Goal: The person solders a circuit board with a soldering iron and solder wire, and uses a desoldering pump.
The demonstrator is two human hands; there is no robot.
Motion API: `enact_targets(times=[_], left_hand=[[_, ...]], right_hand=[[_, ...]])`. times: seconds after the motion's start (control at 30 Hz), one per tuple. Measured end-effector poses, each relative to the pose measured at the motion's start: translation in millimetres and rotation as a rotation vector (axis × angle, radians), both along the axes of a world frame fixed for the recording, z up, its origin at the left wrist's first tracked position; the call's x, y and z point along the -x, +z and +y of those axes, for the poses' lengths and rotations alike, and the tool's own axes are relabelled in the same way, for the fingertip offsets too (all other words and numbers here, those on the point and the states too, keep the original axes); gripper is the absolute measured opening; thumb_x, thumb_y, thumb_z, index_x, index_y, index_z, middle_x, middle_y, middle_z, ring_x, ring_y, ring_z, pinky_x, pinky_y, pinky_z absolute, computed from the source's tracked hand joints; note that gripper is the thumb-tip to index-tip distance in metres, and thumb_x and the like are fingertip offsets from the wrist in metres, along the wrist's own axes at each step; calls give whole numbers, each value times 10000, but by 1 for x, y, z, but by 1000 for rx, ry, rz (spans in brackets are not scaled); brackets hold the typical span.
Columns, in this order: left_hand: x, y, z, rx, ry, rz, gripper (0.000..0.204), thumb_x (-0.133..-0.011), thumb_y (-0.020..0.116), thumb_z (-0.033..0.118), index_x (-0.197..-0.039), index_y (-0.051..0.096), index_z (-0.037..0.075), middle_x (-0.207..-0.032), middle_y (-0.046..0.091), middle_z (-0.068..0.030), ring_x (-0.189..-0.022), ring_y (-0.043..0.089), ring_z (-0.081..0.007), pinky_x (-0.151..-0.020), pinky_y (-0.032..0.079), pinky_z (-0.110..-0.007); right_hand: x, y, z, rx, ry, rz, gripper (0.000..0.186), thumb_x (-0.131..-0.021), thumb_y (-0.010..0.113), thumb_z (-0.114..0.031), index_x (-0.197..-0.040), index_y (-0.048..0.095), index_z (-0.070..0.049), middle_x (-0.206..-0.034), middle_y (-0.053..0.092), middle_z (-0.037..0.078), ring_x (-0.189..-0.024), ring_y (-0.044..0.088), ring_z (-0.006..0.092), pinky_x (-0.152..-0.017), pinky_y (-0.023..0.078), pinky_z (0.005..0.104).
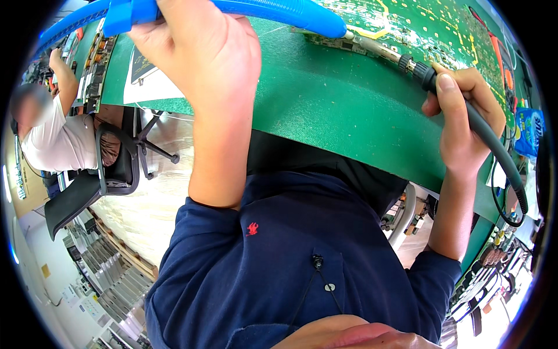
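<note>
My left hand (209, 64) is closed around a long blue solder sucker (285, 11), which looks curved near the top edge of the view. Its pale nozzle points right. Between the fingers of my right hand (465, 116) is a soldering iron (417, 70) with a dark grip and a metal barrel. The iron's tip and the sucker's nozzle come together in the picture; whether they touch, I cannot tell. Both lie over or beside the edge of a big green circuit board (430, 35) with gold pads. A narrow strip of components (340, 43) shows below the nozzle.
The board rests on a green-topped bench (325, 99). White paper (148, 87) lies left of my left wrist. From the iron, a thick dark cable (500, 151) loops down at the right, near a blue packet (528, 132). Another person (64, 131) sits at the left by a black chair (119, 168).
</note>
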State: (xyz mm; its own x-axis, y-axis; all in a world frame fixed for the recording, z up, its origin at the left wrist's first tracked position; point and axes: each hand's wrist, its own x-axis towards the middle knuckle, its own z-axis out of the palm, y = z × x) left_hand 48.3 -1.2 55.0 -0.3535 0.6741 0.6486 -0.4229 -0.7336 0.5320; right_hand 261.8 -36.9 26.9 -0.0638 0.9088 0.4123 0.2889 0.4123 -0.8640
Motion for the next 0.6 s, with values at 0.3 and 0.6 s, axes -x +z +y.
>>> enact_targets(times=[0.3, 0.6], left_hand=[[8, -10, -1, -5, 14, -18, 182, -928, 475, 102, -1100, 420, 82, -774, 445, -36, -707, 462, -144, -669, 433, -326], [83, -35, -12, 49, -30, -43, 487, -951, 336, 484, -1138, 589, 113, -1222, 523, -251, -1150, 480, -441, -998, 337, -599]], right_hand=[[0, 0, 0, 20, 10, 23, 95, -837, 599, -40, -806, 620, 48, -574, 593, 45, -520, 539, 45, -496, 401, 160], [-14, -5, 7, -16, -71, 281, 253, -880, 499, -137, -929, 590, 94, -608, 550, 110, -508, 511, 136, -510, 403, 234]])
